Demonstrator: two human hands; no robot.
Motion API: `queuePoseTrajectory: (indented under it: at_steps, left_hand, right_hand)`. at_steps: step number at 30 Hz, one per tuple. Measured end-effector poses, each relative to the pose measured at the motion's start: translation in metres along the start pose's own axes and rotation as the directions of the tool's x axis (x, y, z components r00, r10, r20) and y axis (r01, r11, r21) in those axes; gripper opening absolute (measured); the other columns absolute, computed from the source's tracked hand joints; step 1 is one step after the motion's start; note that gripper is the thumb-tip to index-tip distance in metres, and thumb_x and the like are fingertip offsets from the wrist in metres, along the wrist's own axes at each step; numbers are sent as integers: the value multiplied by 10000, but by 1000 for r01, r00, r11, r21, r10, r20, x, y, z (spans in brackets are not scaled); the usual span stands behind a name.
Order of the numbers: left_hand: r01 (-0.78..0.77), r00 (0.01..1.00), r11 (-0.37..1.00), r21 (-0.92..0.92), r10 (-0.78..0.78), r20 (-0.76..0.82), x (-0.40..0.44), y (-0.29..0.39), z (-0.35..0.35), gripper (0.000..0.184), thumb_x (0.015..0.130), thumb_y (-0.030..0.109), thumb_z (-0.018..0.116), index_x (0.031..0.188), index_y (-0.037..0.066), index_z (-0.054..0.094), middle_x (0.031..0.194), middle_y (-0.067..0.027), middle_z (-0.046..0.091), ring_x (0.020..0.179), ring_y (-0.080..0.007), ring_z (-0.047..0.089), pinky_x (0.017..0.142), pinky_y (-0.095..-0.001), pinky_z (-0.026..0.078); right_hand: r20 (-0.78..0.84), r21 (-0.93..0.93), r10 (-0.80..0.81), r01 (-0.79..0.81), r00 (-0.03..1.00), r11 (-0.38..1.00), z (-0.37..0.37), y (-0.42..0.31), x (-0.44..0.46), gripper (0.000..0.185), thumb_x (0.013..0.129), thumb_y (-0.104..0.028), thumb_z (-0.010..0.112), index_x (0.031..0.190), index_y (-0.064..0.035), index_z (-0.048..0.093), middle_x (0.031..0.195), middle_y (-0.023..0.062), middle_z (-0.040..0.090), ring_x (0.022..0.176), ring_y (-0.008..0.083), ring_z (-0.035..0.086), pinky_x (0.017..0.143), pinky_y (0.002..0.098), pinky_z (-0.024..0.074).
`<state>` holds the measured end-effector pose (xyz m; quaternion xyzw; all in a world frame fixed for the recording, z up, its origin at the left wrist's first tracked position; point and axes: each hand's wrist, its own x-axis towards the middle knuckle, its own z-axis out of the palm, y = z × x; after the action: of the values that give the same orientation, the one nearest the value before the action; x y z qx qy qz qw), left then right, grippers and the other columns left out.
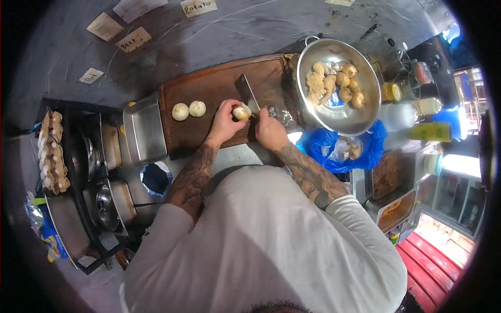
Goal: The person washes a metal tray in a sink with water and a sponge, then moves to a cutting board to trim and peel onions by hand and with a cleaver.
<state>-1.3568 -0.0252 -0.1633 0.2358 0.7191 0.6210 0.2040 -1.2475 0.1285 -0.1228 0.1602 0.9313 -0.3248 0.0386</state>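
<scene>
My left hand (pixel 224 125) grips a partly peeled onion (pixel 240 113) above the wooden cutting board (pixel 216 81). In my right hand (pixel 271 130) is the handle of a cleaver (pixel 247 93), its broad blade slanting up and left beside the onion. Whether the edge touches the onion cannot be made out. Two pale peeled onions, a left one (pixel 180 111) and a right one (pixel 197 108), lie side by side at the board's left. Thin scraps of skin (pixel 284 116) lie on the board right of my right hand.
A metal bowl (pixel 348 123) with ginger (pixel 316 86) and several brown onions (pixel 343 80) stands at right. Below it sits a blue plastic bag (pixel 319 151). Left of the board are a steel tray (pixel 143 130) and an egg carton (pixel 58 156). Bottles (pixel 399 116) line the far right.
</scene>
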Motion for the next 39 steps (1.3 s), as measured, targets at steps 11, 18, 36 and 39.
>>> queuePoseTrajectory:
  at_steps: [11,18,36,39]
  left_hand:
    - [176,944,882,-438,-277,-179,14,-9,16,424,854,-2,729,1190,10,470,1086,-92,611,1026,-164,614,874,-295,529]
    - [4,890,646,-763,-350,-292,27,-7,14,305,976,190,640,1206,32,515,1210,-105,604,1118,-232,607,986,-379,493]
    - [219,962,479,-850,-253,105,-6,33,-26,498,1046,515,404,1345,132,513,1301,-81,609,1054,-176,583,880,-370,455]
    - [245,960,469,-848,-240,144,-10,32,-25,505,1052,516,381,1356,134,509,1302,-87,612,975,-161,574,861,-368,455]
  right_hand:
    - [-12,33,-17,17,1000,999,4,10,3,274,897,-158,576,1050,24,440,783,304,658,780,496,661,713,584,522]
    - [-43,142,-23,29,999,990,9,18,6,298,885,-135,591,1062,43,430,792,335,638,789,515,644,721,582,514]
    - [-220,-146,4,-37,975,989,-44,36,-9,431,996,-280,514,1402,-143,466,959,301,643,835,462,662,721,537,538]
    - [-181,-258,-9,-39,984,965,-31,62,4,476,1000,-269,512,1468,-209,440,1012,259,612,903,475,642,771,528,533]
